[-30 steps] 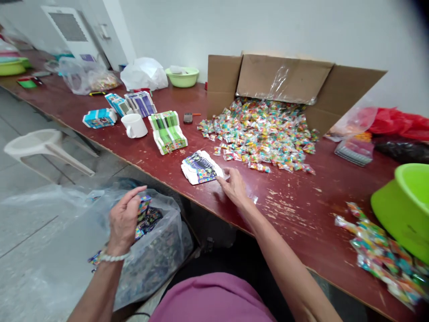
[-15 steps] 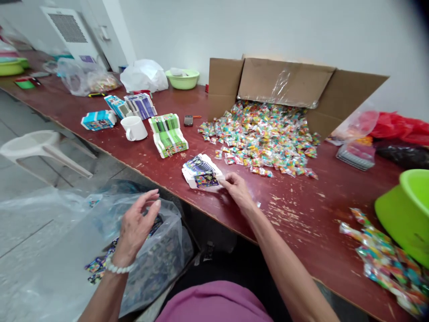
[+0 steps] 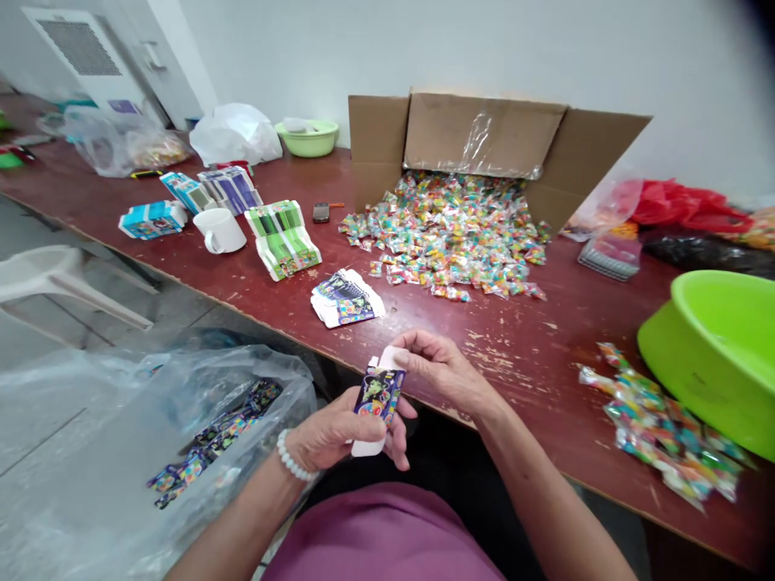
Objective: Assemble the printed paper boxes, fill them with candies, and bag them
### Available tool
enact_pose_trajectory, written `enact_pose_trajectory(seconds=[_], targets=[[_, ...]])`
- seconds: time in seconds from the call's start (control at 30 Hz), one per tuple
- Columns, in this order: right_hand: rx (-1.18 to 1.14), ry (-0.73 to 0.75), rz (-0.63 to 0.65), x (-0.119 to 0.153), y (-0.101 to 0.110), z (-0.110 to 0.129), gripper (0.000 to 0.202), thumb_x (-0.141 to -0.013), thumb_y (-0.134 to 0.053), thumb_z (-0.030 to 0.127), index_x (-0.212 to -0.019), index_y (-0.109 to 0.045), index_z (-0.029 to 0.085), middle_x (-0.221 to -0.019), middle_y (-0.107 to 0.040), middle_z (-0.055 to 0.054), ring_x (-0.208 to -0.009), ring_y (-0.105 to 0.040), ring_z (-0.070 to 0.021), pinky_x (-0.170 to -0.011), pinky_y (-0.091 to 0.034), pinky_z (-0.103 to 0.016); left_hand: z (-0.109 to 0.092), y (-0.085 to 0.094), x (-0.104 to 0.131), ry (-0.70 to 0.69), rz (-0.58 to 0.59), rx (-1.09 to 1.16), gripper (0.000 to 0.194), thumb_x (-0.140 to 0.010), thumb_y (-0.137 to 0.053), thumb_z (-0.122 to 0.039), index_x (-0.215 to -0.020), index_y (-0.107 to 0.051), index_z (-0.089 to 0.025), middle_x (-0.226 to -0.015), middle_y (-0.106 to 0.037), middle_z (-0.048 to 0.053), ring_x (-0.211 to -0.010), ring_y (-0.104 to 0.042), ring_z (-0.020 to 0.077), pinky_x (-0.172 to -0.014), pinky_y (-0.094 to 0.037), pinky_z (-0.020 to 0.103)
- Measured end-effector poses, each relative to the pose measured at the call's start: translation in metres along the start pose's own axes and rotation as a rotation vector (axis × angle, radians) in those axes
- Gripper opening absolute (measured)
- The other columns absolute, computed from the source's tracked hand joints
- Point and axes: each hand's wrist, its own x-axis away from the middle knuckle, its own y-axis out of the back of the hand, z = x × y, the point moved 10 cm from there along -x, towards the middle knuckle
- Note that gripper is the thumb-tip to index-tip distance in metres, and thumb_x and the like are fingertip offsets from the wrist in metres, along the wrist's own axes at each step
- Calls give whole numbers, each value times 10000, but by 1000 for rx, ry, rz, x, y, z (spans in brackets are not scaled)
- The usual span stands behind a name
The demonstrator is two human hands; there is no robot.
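Above my lap, in the head view, my left hand (image 3: 348, 426) grips a small dark purple printed candy box (image 3: 379, 393) with white end flaps. The fingers and thumb are wrapped round its lower part. My right hand (image 3: 439, 367) pinches the white flap at the box's top end, closed on it. Just beyond lies a small pile of similar flattened purple boxes (image 3: 346, 300) on the red-brown table (image 3: 484, 339). Lower left, a clear plastic bag (image 3: 254, 452) holds many dark purple printed pieces.
An open cardboard box (image 3: 478, 133) spills wrapped candies (image 3: 448, 234) across the table. At right are a green basin (image 3: 684, 363) and more candies (image 3: 659, 428). To the left stand a white mug (image 3: 221, 231), green cartons (image 3: 284, 240) and blue cartons (image 3: 154, 219). A white stool (image 3: 52, 270) stands on the floor.
My right hand has drawn a box off the pile toward me. My left hand has come from over the bag and now holds that box. The view has shifted somewhat rightward.
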Motion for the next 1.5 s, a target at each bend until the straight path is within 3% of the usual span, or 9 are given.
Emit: enact_pose_trajectory(seconds=[0.2,0.33,0.4,0.57,0.77,1.07,1.23,1.37,1.5], targets=[[-166,17,-13,7,-6,-7,400,-813,-752,364,-1148,-590,217,-1002,-701,-35,-814,-670,-140,-739,-525,-265,-15,17,1,-116,-315,-171,305,-723,-776,-366,-847,-644,-119,-643,-670,40,-546,-669,192,-615,-499,297],[-197,-64,14,15,-21,-22,280,-855,-685,434,-926,-621,170,-655,-649,16,-461,-582,-110,-496,-474,-241,-17,27,2,-153,-454,-215,306,-756,-762,-391,-809,-646,-113,-631,-680,47,-519,-649,175,-561,-493,275],[-170,-71,-57,16,-16,-27,295,-861,-660,465,-861,-608,174,-549,-590,42,-398,-540,-112,-436,-438,-233,-15,31,0,-150,-478,-217,318,-772,-752,-400,-868,-671,-108,-657,-696,53,-581,-660,170,-592,-500,263],[52,-19,-362,20,21,-27,303,-810,-678,478,-811,-644,177,-679,-644,-3,-533,-573,-130,-497,-479,-244,-28,33,0,-279,-519,-258,407,-749,-785,-329,-1083,-644,-144,-1014,-729,76,-914,-677,198,-804,-529,283],[45,40,-434,21,28,-26,403,-803,-706,426,-1117,-575,211,-790,-681,-11,-664,-613,-158,-596,-498,-262,-47,34,21,-508,-719,-289,630,-737,-777,-273,-1251,-413,-253,-892,-706,2,-715,-691,159,-679,-566,276],[-220,-110,-321,20,19,-51,315,-733,-790,464,-775,-678,173,-728,-664,6,-616,-581,-112,-624,-494,-247,-48,37,19,-422,-649,-381,355,-788,-728,-300,-1111,-611,-214,-932,-699,27,-797,-651,160,-695,-535,239],[-296,-137,-285,16,24,-52,404,-593,-896,374,-878,-677,190,-725,-676,23,-612,-613,-117,-612,-502,-244,-41,34,14,-369,-562,-405,280,-827,-693,-326,-1074,-618,-218,-881,-681,18,-814,-636,168,-706,-515,247],[-139,-83,-174,15,16,-37,283,-700,-831,397,-816,-697,176,-762,-704,-11,-648,-623,-132,-642,-494,-262,-40,31,15,-399,-546,-418,242,-843,-688,-308,-1050,-595,-224,-892,-677,8,-836,-635,155,-739,-505,238],[17,40,-248,21,20,-25,216,-774,-778,397,-791,-715,191,-788,-702,-22,-680,-617,-146,-623,-476,-255,-33,35,14,-372,-535,-165,409,-800,-748,-317,-1119,-497,-267,-930,-675,-9,-764,-654,139,-677,-511,232]])
